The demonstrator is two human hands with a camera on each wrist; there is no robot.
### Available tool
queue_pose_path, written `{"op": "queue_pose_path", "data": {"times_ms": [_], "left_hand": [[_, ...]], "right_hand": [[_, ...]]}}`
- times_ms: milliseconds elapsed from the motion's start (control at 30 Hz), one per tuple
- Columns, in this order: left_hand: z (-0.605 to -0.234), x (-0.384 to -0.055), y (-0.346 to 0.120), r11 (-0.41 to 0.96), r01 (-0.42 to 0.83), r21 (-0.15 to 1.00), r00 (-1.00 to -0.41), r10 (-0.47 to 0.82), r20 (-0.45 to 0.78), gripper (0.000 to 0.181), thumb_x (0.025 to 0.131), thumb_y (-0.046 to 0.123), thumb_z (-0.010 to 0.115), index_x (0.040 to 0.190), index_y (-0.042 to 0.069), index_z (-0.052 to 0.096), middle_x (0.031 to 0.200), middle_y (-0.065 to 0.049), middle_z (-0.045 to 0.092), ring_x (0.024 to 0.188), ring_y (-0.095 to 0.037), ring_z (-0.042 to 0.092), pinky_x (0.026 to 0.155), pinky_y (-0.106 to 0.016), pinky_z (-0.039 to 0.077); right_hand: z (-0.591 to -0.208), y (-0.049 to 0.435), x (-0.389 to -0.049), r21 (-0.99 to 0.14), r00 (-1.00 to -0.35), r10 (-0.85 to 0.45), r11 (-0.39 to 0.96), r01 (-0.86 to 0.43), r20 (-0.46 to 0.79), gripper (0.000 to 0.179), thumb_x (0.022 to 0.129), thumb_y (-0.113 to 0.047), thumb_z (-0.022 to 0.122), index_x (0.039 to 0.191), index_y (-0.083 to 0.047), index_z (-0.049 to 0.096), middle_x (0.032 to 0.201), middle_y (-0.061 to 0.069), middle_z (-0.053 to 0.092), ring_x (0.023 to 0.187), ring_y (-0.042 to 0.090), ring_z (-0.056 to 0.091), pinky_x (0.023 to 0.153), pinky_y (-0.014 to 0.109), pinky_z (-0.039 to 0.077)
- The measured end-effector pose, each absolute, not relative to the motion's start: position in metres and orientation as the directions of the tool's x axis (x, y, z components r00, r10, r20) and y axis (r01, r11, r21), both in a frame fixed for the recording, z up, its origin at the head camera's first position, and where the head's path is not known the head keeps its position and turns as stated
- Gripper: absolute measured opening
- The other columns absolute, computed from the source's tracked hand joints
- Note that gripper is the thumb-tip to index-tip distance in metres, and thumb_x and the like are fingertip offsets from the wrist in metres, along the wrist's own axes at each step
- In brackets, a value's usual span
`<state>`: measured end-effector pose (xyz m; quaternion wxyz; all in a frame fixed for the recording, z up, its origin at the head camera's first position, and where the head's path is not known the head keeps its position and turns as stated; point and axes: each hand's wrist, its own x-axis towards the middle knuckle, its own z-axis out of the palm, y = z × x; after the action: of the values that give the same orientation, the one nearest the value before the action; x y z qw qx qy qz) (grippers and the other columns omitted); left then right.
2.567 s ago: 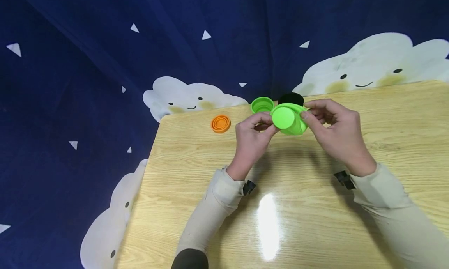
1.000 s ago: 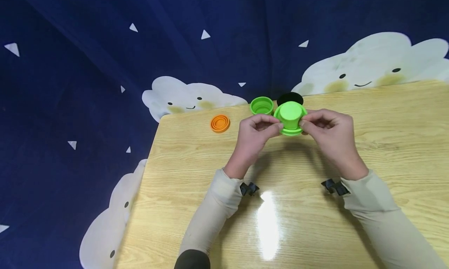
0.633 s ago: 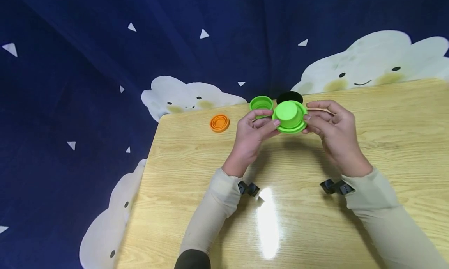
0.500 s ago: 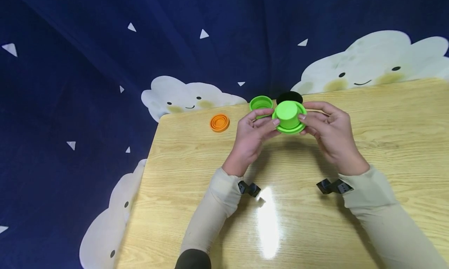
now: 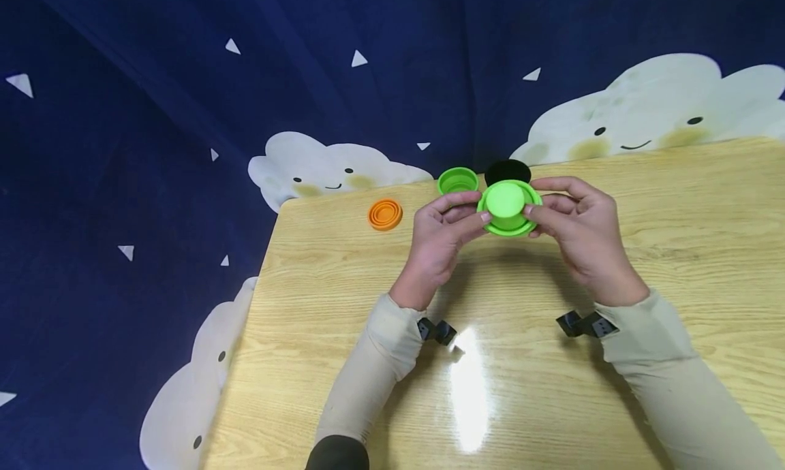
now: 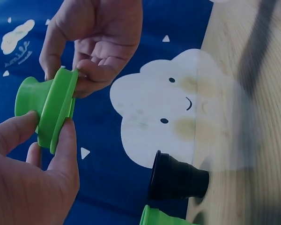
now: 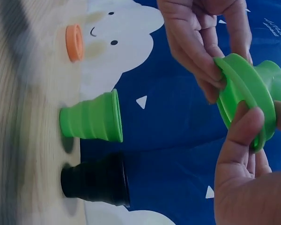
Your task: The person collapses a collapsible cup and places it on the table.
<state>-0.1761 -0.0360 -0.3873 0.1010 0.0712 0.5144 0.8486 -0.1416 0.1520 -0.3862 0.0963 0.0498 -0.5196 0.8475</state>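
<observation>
A bright green collapsible cup point(image 5: 505, 201) is held up above the table, its base turned toward the head camera. Its wall is partly folded, leaving a narrower section standing out of the wide rim. My left hand point(image 5: 437, 237) pinches the cup's left side between thumb and fingers. From the right, my right hand point(image 5: 581, 237) grips the rim, thumb against the folded wall. The right wrist view shows its hollow side, where fingers of both hands touch the rim. Behind it stand an expanded green cup point(image 7: 90, 117) and an expanded black cup point(image 7: 96, 180), both upright.
A flattened orange collapsible cup point(image 5: 385, 214) lies on the wooden table point(image 5: 319, 306), left of the hands. Beyond the table's back edge hangs a dark blue curtain point(image 5: 392, 102) with white clouds. Small black cameras point(image 5: 437, 331) sit at both wrists.
The held cup was lopsided and tilted earlier; now its rim looks round with the base near the middle. My fingers have shifted along the rim. The other cups have not moved.
</observation>
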Motion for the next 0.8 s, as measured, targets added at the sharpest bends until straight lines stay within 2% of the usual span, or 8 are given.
{"op": "queue_pose_path", "data": {"times_ms": [300, 467, 600, 733, 800], "left_hand": [[-0.389, -0.173, -0.031, -0.407, 0.008, 0.913, -0.983, 0.164, 0.082, 0.032, 0.076, -0.023, 0.068, 0.107, -0.013, 0.065, 0.092, -0.008, 0.073, 0.086, -0.017, 0.069, 0.073, -0.026, 0.060], [-0.389, -0.172, -0.028, -0.384, 0.060, 0.922, -0.989, 0.105, 0.108, 0.031, 0.073, -0.024, 0.066, 0.091, 0.001, 0.063, 0.089, -0.009, 0.073, 0.085, -0.017, 0.070, 0.074, -0.027, 0.060], [-0.389, -0.172, -0.025, -0.372, 0.108, 0.922, -0.986, 0.081, 0.148, 0.035, 0.073, -0.025, 0.062, 0.084, 0.007, 0.053, 0.091, -0.018, 0.073, 0.083, -0.016, 0.070, 0.072, -0.026, 0.059], [-0.390, -0.171, -0.023, -0.324, 0.186, 0.927, -0.976, 0.047, 0.213, 0.035, 0.073, -0.024, 0.060, 0.080, 0.007, 0.046, 0.096, -0.030, 0.070, 0.079, -0.013, 0.069, 0.066, -0.021, 0.054], [-0.391, -0.171, -0.021, -0.282, 0.230, 0.931, -0.969, 0.024, 0.247, 0.034, 0.074, -0.023, 0.058, 0.079, 0.007, 0.044, 0.095, -0.031, 0.070, 0.078, -0.011, 0.067, 0.061, -0.019, 0.050]], "right_hand": [[-0.385, 0.145, -0.139, -0.933, -0.956, 0.159, -0.227, -0.278, 0.246, 0.034, 0.082, 0.019, 0.061, 0.112, 0.004, 0.065, 0.078, 0.010, 0.070, 0.058, 0.015, 0.067, 0.050, 0.023, 0.056], [-0.384, 0.140, -0.138, -0.943, -0.941, 0.178, -0.115, -0.311, 0.289, 0.033, 0.082, 0.017, 0.060, 0.112, 0.003, 0.063, 0.078, 0.010, 0.070, 0.057, 0.013, 0.068, 0.049, 0.024, 0.057], [-0.383, 0.137, -0.139, -0.945, -0.926, 0.208, -0.017, -0.325, 0.315, 0.033, 0.081, 0.016, 0.059, 0.111, 0.002, 0.062, 0.078, 0.009, 0.070, 0.058, 0.013, 0.068, 0.048, 0.024, 0.057], [-0.384, 0.135, -0.140, -0.942, -0.915, 0.226, 0.049, -0.333, 0.335, 0.033, 0.081, 0.016, 0.058, 0.110, 0.001, 0.061, 0.078, 0.010, 0.070, 0.057, 0.013, 0.067, 0.049, 0.025, 0.057], [-0.384, 0.133, -0.140, -0.939, -0.911, 0.227, 0.059, -0.340, 0.344, 0.032, 0.080, 0.017, 0.057, 0.109, 0.002, 0.061, 0.077, 0.011, 0.069, 0.056, 0.013, 0.066, 0.048, 0.026, 0.057]]}}
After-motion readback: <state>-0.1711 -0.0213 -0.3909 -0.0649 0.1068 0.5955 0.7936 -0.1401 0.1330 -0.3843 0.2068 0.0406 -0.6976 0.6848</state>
